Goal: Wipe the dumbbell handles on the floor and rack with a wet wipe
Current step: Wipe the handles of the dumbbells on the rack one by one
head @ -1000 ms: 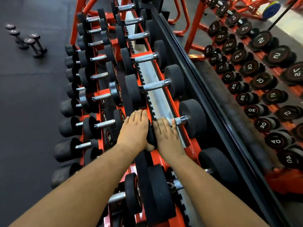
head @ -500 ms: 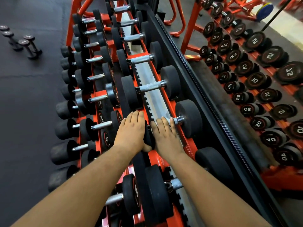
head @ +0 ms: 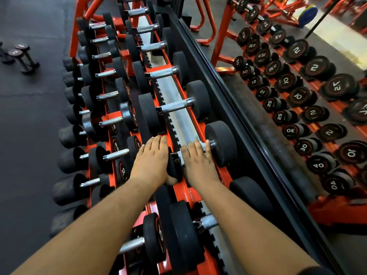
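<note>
Head view is filled by the orange dumbbell rack [head: 179,192], set against a wall mirror [head: 297,108] and seen from above. Progress is judged to be somewhere mid-rack, though nothing marks which handles are already wiped; the floor pair is judged untouched.

On the top tier seven dumbbells can be counted, the farthest less surely; the lower tiers hold many more, too crowded for a firm count. Two small dumbbells [head: 21,56] are seen on the black floor at far left, well apart from the rack, with perhaps another cut off by the frame edge.

Two hands are in view, both laid on one top-tier dumbbell. The left hand [head: 152,165] is laid over its near black head [head: 172,167], fingers straight, thumb tucked round the edge. The right hand [head: 197,162] is curled over the knurled handle [head: 204,145]. No wet wipe can be made out; whether one lies under the right palm cannot be told.
</note>
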Demonstrator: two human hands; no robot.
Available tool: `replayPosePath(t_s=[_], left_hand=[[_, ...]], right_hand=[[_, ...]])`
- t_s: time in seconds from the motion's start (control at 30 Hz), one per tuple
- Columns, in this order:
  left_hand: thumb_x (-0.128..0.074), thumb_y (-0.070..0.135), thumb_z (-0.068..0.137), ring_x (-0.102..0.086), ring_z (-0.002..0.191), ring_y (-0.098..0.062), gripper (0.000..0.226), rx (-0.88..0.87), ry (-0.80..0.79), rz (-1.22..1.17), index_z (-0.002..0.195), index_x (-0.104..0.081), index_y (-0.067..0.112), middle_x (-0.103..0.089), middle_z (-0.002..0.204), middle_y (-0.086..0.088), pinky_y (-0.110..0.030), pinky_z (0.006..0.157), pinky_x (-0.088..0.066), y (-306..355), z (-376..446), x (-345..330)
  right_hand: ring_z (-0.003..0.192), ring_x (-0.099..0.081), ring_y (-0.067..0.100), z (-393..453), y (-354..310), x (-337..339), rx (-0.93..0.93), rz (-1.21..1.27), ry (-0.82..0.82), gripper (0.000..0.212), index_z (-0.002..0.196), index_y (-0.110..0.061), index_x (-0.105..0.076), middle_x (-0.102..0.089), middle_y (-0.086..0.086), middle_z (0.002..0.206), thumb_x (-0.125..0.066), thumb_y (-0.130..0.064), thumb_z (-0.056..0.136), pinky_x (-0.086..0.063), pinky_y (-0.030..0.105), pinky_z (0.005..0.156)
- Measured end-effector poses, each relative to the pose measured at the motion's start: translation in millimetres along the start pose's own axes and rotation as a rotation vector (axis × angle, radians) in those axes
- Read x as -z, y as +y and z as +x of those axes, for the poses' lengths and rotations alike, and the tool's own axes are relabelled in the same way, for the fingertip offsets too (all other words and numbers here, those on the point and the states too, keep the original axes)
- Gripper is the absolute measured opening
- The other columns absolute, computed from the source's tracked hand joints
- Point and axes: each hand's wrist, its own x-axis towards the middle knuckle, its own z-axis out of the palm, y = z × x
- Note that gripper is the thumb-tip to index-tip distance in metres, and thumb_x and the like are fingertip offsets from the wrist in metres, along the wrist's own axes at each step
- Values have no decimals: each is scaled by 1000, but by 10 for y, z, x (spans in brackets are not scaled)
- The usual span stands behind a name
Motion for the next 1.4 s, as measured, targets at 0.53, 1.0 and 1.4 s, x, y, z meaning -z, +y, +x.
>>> replayPosePath(t_s=[0.53, 1.0, 1.4], left_hand=[[-94, 54, 56, -11, 158, -26, 145, 10, -29, 22, 161, -4, 7, -15, 168, -9, -43, 128, -16, 35, -26, 71], [-92, 59, 58, -11, 158, -27, 145, 15, -33, 25, 161, -4, 7, -14, 169, -10, -43, 128, -15, 28, -16, 92], [-89, 65, 57, -9, 158, -27, 147, 10, -30, 26, 161, -3, 7, -14, 168, -9, -42, 129, -14, 45, -8, 52]], right_hand=[[124, -51, 28, 222, 110, 327, -12, 24, -79, 33, 125, -17, -52, -59, 7, 119, -51, -10, 92, -10, 56, 124], [153, -14, 38, 51, -23, 119, -225, 48, 49, 51, 149, -4, -35, -32, 23, 158, -40, -8, 98, -10, 49, 126], [100, -62, 27, -128, -242, 91, -1408, 2292, 418, 20, 111, -9, -63, -65, 13, 107, -51, -1, 97, -52, 41, 98]])
